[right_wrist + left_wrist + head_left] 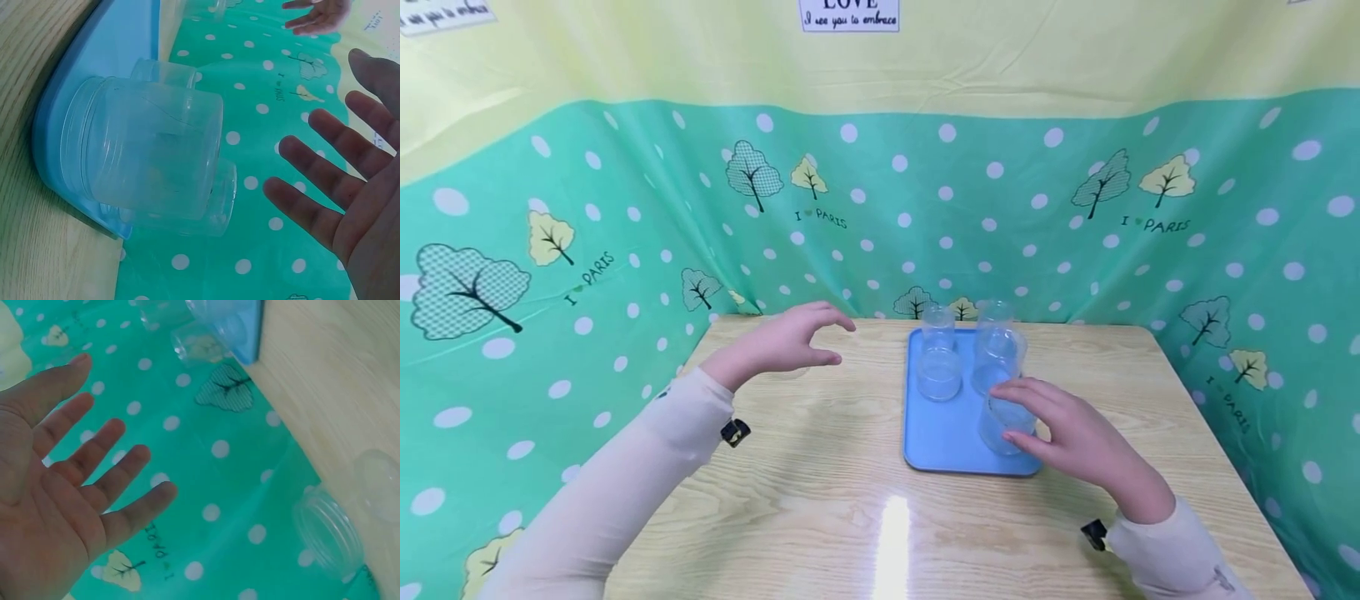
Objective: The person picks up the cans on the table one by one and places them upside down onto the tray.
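My right hand [1067,425] hovers just over a wide clear plastic jar [1000,433] at the near right corner of a blue tray [940,442]. In the right wrist view its fingers are spread, with a gap between them and the jar [156,150], whose ridged rim faces the tray. My left hand [790,337] is held over the table left of the tray, fingers loosely bent and nothing in them. Below it, the left wrist view shows another clear jar [328,531] with a ridged rim, mostly hidden from the head camera.
Several more clear jars stand on the tray, among them a front left jar [938,375] and a back right jar [995,321]. A wooden table [805,467] carries the tray. Green dotted cloth [865,225] hangs round the table's back and sides.
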{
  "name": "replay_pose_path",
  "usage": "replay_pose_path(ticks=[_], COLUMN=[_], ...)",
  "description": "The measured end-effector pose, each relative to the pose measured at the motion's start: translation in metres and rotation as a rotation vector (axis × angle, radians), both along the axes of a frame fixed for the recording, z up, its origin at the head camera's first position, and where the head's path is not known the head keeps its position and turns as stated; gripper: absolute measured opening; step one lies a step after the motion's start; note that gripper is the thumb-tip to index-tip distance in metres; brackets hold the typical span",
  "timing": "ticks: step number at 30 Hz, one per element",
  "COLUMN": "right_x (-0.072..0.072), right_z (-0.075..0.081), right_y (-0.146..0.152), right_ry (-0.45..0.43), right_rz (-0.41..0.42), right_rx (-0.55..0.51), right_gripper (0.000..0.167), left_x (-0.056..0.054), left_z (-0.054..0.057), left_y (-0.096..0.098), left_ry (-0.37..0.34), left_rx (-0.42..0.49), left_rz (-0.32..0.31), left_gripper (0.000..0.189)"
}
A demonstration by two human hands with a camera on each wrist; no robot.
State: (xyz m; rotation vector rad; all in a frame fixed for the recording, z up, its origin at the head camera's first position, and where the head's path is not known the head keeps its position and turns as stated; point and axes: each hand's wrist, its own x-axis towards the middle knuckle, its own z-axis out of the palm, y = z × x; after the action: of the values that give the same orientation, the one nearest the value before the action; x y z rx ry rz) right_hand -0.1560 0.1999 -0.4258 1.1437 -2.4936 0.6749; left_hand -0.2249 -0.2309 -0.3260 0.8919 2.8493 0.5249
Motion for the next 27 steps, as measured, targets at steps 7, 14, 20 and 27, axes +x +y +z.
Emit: replay_pose_path(ticks=[7,14,20,27], right_x=[-0.001,-0.002,-0.001,-0.001], right_z=[-0.001,-0.003,-0.002,-0.003], right_y=[-0.002,0.000,0.000,0.000], right_ry=[-0.001,0.008,-0.024,-0.037], right_rz=[0.033,0.050,0.038,0.037], right_rx=[-0.003,0.002,0.025,0.032], right_gripper=[0.055,0.052,0.049,0.048], left_x=[-0.016,-0.029,-0.042,-0.057], left_z=[-0.002,-0.004,-0.005,-0.016], left_y=[-0.019,-0.035,-0.046,-0.063], left_ry=[-0.038,-0.060,-0.040,-0.053], left_rx=[0.004,-0.020,-0.088,-0.118], left_rz=[0.038,0.059,0.089,0.130], left_gripper=[0.049,0.049,0.054,0.058])
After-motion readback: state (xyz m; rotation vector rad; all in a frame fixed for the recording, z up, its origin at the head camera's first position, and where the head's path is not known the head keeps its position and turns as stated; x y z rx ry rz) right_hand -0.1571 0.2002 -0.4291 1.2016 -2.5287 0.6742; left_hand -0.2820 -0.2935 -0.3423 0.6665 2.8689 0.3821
